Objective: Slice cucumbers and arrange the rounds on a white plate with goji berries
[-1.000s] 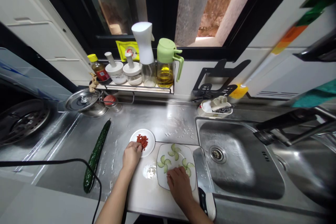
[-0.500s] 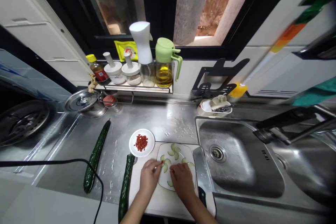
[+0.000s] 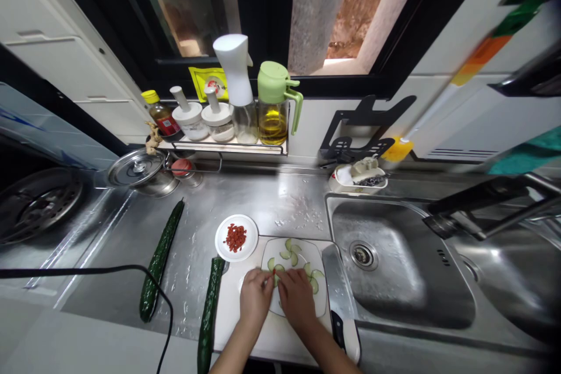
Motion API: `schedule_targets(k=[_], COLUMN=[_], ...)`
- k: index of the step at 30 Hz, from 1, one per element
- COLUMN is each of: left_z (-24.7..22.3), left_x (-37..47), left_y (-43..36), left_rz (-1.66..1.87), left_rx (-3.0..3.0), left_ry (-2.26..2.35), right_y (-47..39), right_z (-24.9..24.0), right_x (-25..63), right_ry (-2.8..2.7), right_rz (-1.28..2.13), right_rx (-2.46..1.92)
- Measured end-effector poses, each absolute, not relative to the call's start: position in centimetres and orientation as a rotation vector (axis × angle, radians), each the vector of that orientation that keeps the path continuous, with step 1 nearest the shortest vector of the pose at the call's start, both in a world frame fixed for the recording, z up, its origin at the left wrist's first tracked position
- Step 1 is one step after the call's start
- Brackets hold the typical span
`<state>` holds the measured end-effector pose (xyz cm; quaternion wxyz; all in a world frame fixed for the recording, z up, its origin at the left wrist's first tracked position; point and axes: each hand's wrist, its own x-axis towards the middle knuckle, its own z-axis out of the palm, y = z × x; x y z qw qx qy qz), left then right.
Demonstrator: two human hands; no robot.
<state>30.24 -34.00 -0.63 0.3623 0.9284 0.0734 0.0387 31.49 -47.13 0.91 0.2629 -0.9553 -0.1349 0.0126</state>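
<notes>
A square white plate point(image 3: 322, 299) lies on the white cutting board point(image 3: 280, 346), with several pale green cucumber slices point(image 3: 314, 285) grouped on it. My left hand point(image 3: 256, 293) is over the plate's left side, fingers closed in a pinch; a tiny red piece point(image 3: 274, 272) shows at its fingertips. Close beside it, my right hand point(image 3: 296, 297) has its fingers pressed together near the same slices; what it holds, if anything, is too small to tell. A round white dish point(image 3: 222, 238) of small red berries point(image 3: 235, 237) sits behind the left hand.
A cleaver point(image 3: 339, 283) lies on the board's right side, beside the sink point(image 3: 403, 263). Left of the board are a cut cucumber point(image 3: 209, 315) and a whole cucumber point(image 3: 162, 260). A black cable point(image 3: 87, 271) crosses the lower left. Bottles and jars stand on a rack behind.
My left hand has moved slightly right and my right hand slightly left and up, bringing their fingertips nearly together over the left slices.
</notes>
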Motion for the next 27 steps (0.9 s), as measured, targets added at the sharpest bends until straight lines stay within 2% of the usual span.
schedule_targets(k=[16, 27], left_z=[0.2, 1.3], left_x=[30.6, 36.2], left_y=[-32.7, -25.4], left_rz=[0.128, 0.107], left_rx=[2.403, 2.437], left_ry=[0.174, 0.722], right_y=[-46.9, -47.4], right_z=[1.0, 1.6], right_x=[31.7, 31.7], right_ry=[-0.359, -0.343], right_rz=[0.036, 0.016], right_rx=[-2.559, -2.532])
